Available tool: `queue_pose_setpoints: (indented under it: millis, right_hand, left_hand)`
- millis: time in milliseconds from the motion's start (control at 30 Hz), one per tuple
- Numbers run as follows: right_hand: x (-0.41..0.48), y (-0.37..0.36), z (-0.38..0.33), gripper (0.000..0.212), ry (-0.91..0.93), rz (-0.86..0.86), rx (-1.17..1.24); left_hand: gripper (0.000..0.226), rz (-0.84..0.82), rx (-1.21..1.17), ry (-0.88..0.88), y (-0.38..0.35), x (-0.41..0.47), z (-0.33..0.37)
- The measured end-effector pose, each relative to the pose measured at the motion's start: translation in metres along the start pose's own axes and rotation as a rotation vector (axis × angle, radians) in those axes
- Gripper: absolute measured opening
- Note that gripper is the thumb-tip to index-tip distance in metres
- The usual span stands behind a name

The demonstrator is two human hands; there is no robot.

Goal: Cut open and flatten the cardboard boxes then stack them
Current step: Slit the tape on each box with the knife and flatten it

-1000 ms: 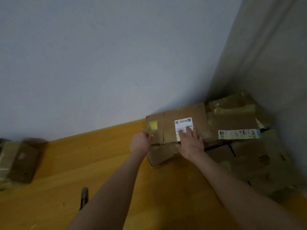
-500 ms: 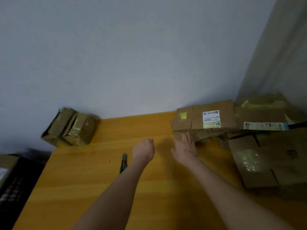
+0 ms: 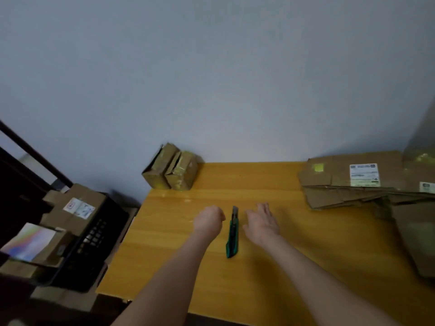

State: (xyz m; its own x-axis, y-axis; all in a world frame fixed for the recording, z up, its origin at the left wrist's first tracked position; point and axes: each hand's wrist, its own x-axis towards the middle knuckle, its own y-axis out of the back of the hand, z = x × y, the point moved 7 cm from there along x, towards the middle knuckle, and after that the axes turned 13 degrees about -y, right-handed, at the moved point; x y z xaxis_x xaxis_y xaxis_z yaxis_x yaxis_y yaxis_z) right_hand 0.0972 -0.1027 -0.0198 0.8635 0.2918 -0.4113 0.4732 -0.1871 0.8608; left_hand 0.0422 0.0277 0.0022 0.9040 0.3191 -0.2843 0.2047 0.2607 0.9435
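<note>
Left hand hovers over the table with its fingers loosely curled, holding nothing. Right hand is beside it, fingers extended and relaxed, also empty. Between the two hands, touching neither, a green utility knife lies flat on the table, blade end pointing to the far side; whether the blade is extended cannot be told.

At the far left corner of the table, against the wall, stand two taped boxes, side by side and tilted, apparently not yet cut. At the right, the flattened stack of opened cardboard lies in overlapping layers, well apart from the hands. Off the table to the left, a black crate holds further cardboard.

The step in hand is judged to be starting the next box. It is best done by first drawing one taped box to the bare middle of the table, then taking the knife by its handle. Cut along the tape seam, away from the body, with the steadying hand kept off the line of the cut. Flatten each sheet fully before it goes on the stack.
</note>
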Motion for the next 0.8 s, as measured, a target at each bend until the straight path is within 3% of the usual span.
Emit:
queue_pose_setpoints:
  millis: [100, 233, 300, 367, 567, 700, 800]
  right_hand:
    - [0.006, -0.015, -0.033, 0.047, 0.027, -0.015, -0.012]
    - [0.029, -0.038, -0.088, 0.042, 0.022, -0.033, -0.004]
    - [0.047, -0.047, -0.119, 0.042, -0.002, -0.029, 0.004]
    - [0.069, -0.061, -0.153, 0.045, -0.038, -0.04, 0.032]
    - [0.128, -0.093, -0.247, 0.053, -0.196, -0.112, 0.409]
    - [0.158, -0.086, -0.283, 0.065, -0.207, -0.005, 0.53]
    - [0.174, -0.08, -0.303, 0.076, -0.189, 0.07, 0.49]
  left_hand:
    - [0.02, 0.015, -0.012, -0.002, 0.016, 0.001, -0.036]
    - [0.034, 0.09, 0.029, -0.013, 0.037, 0.019, -0.09]
    - [0.023, 0.083, -0.013, -0.048, 0.038, 0.043, -0.121]
    - [0.029, 0.072, -0.081, -0.104, 0.036, 0.07, -0.157]
    - [0.033, 0.243, -0.314, -0.089, 0.058, 0.129, -0.263]
    - [0.04, 0.287, -0.452, -0.143, 0.066, 0.154, -0.28]
    - [0.045, 0.292, -0.489, -0.164, 0.061, 0.16, -0.282]
